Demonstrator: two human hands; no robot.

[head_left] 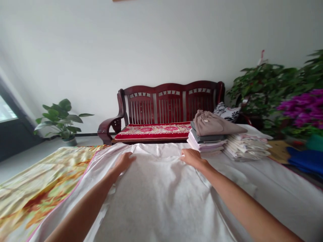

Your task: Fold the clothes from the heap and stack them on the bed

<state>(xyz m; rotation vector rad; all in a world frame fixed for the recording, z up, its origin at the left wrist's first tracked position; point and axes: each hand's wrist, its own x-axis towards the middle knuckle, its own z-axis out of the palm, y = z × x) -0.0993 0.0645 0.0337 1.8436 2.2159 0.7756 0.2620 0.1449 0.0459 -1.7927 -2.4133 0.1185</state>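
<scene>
A white shirt point(161, 198) lies spread out in front of me, its neckline at the far end and some soft creases down its front. At its far left shoulder, my left hand point(124, 161) is closed on the cloth, slightly blurred. My right hand point(191, 157) pinches the far right shoulder, thumb and fingers together. Under the shirt is a white sheet point(272, 188) with a pink edge. Just beyond my right hand stands a stack of folded clothes point(205, 143), topped by a brownish-grey folded garment point(214, 124) with a drawstring.
Another pile of folded light clothes point(248, 146) stands right of the stack. Blue cloth point(306, 161) lies at the far right. A yellow-orange patterned cloth point(50, 188) covers the left side. Behind are a dark red wooden bench point(170, 107), a potted plant point(63, 121) and purple flowers point(305, 107).
</scene>
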